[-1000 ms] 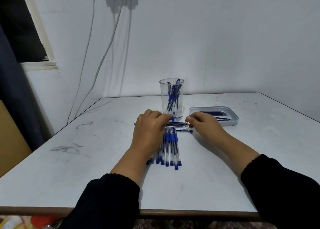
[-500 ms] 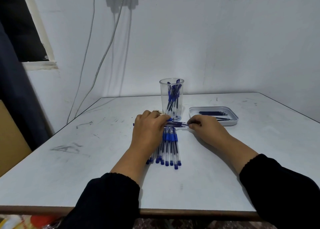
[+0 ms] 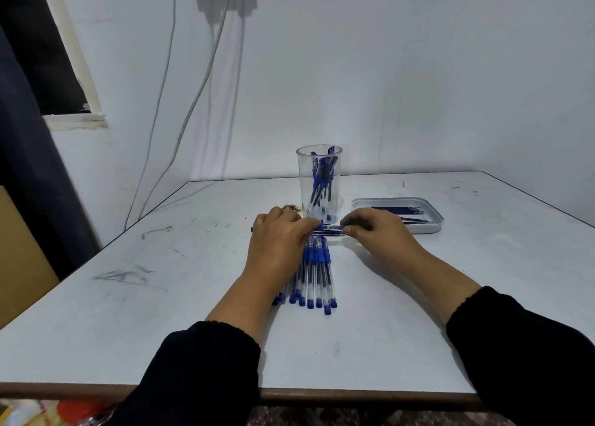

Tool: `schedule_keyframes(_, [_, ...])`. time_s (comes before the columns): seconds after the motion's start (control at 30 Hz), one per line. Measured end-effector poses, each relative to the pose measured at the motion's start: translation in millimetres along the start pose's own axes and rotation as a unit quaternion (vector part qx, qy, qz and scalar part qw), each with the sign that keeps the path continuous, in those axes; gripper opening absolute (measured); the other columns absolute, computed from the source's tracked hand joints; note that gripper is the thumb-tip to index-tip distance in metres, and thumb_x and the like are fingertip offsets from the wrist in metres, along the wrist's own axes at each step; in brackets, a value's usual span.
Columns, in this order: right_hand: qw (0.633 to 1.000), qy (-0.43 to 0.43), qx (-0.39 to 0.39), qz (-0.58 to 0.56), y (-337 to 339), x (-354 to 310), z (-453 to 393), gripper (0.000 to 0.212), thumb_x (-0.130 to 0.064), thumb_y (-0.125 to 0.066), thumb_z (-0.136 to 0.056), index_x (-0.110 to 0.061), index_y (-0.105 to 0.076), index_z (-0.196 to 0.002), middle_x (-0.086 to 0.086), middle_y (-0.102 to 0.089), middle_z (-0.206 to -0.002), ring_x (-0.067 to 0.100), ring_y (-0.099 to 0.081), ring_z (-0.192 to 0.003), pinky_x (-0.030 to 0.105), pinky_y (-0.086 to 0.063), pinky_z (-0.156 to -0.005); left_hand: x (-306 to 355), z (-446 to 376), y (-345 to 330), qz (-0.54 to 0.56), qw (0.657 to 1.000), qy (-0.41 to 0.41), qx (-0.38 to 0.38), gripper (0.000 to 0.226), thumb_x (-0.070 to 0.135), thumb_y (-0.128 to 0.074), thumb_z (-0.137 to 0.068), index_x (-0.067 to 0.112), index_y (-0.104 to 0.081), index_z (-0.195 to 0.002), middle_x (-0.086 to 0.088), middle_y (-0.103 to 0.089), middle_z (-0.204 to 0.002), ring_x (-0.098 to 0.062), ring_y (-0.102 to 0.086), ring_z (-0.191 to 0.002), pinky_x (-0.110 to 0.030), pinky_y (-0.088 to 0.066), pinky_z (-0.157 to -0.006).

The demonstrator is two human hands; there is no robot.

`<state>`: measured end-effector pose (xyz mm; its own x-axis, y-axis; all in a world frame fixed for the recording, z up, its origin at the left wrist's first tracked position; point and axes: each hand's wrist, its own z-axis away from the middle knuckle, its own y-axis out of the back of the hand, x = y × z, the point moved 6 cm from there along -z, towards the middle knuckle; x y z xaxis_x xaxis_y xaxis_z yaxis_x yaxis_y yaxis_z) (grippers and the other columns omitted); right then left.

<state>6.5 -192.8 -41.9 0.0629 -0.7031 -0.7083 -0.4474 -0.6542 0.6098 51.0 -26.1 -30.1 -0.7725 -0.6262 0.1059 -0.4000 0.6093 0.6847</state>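
left hand [image 3: 277, 248], right hand [image 3: 377, 232] pinching crosswise pens [image 3: 331, 229], print too small to read

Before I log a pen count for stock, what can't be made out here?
Head view throughout:
1. the pen row: its left part lies under the left hand, so no full count.
2. the crosswise pens: ends pinched by the left hand and right hand; number blurred.
3. the tray: contents dark, too small to tell.
4. the cup: pens overlap, uncountable.
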Motion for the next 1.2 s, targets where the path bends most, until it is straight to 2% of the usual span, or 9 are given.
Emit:
schedule_keyframes(0.13, [0.998, -0.012, -0.003, -0.056, -2, -2, 0, 0.013, -0.016, -0.067, -0.089, -0.025, -0.068, -0.099, -0.015, -0.063, -0.085, -0.002, -0.057, -0.078, 0.007, -0.037, -0.062, 0, 0, -1, 0.002, 1.0, -0.005, -0.004, 0.022, 0.018, -0.065, -0.086, 0.023, -0.071, -0.106, -0.001, -0.069, -0.085, -0.028, -0.055, -0.083, -0.04, -0.038, -0.074])
schedule_keyframes(0.23, [0.99, -0.038, -0.008, -0.138, -2, -1, 2, 0.016, -0.009, -0.067, -0.088, -0.016, -0.07, -0.102, -0.009, -0.067, -0.082, 0.001, -0.059, -0.073, 0.004, -0.041, -0.059, 3, -1, 4, 0.019, 0.999, 0.03, -0.018, 0.027, 0.022, -0.058, -0.092, 0.022, -0.063, -0.119, 0.002, -0.069, -0.1, -0.021, -0.052, -0.094, -0.038, -0.034, -0.089])
schedule_keyframes(0.27, [0.987, -0.047, -0.013, -0.151, -2, 0, 2, 0.015, -0.009, -0.067, -0.088, -0.014, -0.07, -0.102, -0.006, -0.068, -0.08, 0.003, -0.06, -0.071, 0.007, -0.042, -0.059, 2, -1, 6, 0.036, 0.998, 0.049, -0.019, 0.028, 0.024, -0.055, -0.094, 0.021, -0.06, -0.122, 0.003, -0.067, -0.102, -0.016, -0.047, -0.094, -0.034, -0.031, -0.092])
schedule_keyframes(0.37, [0.981, -0.058, -0.033, -0.182, -3, 1, 2, 0.018, -0.005, -0.063, -0.09, -0.008, -0.069, -0.106, 0.002, -0.072, -0.079, 0.008, -0.062, -0.067, 0.017, -0.047, -0.059, 5, 0, 9, 0.036, 0.998, 0.053, -0.018, 0.021, 0.027, -0.05, -0.097, 0.02, -0.062, -0.113, 0.01, -0.054, -0.089, -0.013, -0.042, -0.09, -0.029, -0.026, -0.091])
schedule_keyframes(0.53, [0.973, -0.047, -0.025, -0.223, -3, -1, 1, 0.02, 0.004, -0.062, -0.088, -0.001, -0.069, -0.105, 0.009, -0.068, -0.075, 0.009, -0.06, -0.06, 0.014, -0.051, -0.061, 5, -2, 10, 0.022, 0.999, 0.047, -0.011, 0.018, 0.029, -0.049, -0.097, 0.021, -0.065, -0.1, 0.012, -0.046, -0.078, -0.012, -0.044, -0.079, -0.026, -0.022, -0.084])
schedule_keyframes(0.73, [0.971, -0.036, -0.026, -0.236, -3, -3, 2, 0.021, 0.005, -0.062, -0.087, -0.003, -0.07, -0.104, 0.011, -0.069, -0.076, 0.017, -0.06, -0.069, 0.02, -0.053, -0.07, 7, -3, 11, 0.0, 0.999, 0.051, -0.007, 0.022, 0.033, -0.043, -0.099, 0.025, -0.063, -0.096, 0.013, -0.047, -0.074, -0.01, -0.041, -0.073, -0.025, -0.017, -0.077])
schedule_keyframes(1.0, [0.977, -0.043, -0.03, -0.207, -4, -2, 4, 0.017, 0.0, -0.062, -0.089, -0.009, -0.07, -0.101, 0.002, -0.071, -0.074, 0.01, -0.063, -0.069, 0.019, -0.052, -0.07, 6, -4, 8, 0.001, 0.999, 0.041, -0.024, 0.022, 0.035, -0.044, -0.098, 0.025, -0.063, -0.099, 0.013, -0.049, -0.078, -0.009, -0.04, -0.077, -0.027, -0.023, -0.083])
schedule_keyframes(1.1, [0.969, -0.04, 0.003, -0.244, 1, -5, 2, 0.018, -0.003, -0.063, -0.089, -0.019, -0.07, -0.091, -0.004, -0.072, -0.072, 0.007, -0.066, -0.07, 0.019, -0.051, -0.068, 4, -6, 13, 0.007, 0.999, 0.04, 0.007, 0.022, 0.037, -0.05, -0.096, 0.024, -0.066, -0.104, 0.009, -0.063, -0.085, -0.013, -0.052, -0.084, -0.03, -0.023, -0.086])
schedule_keyframes(1.2, [0.943, -0.039, 0.078, -0.323, 16, -4, -2, 0.02, 0.0, -0.062, -0.089, -0.018, -0.07, -0.091, -0.004, -0.072, -0.074, 0.012, -0.066, -0.074, 0.024, -0.054, -0.071, -7, -11, 13, 0.007, 0.998, 0.048, 0.029, 0.021, 0.038, -0.057, -0.092, 0.022, -0.069, -0.1, 0.008, -0.068, -0.085, -0.017, -0.056, -0.085, -0.033, -0.025, -0.086])
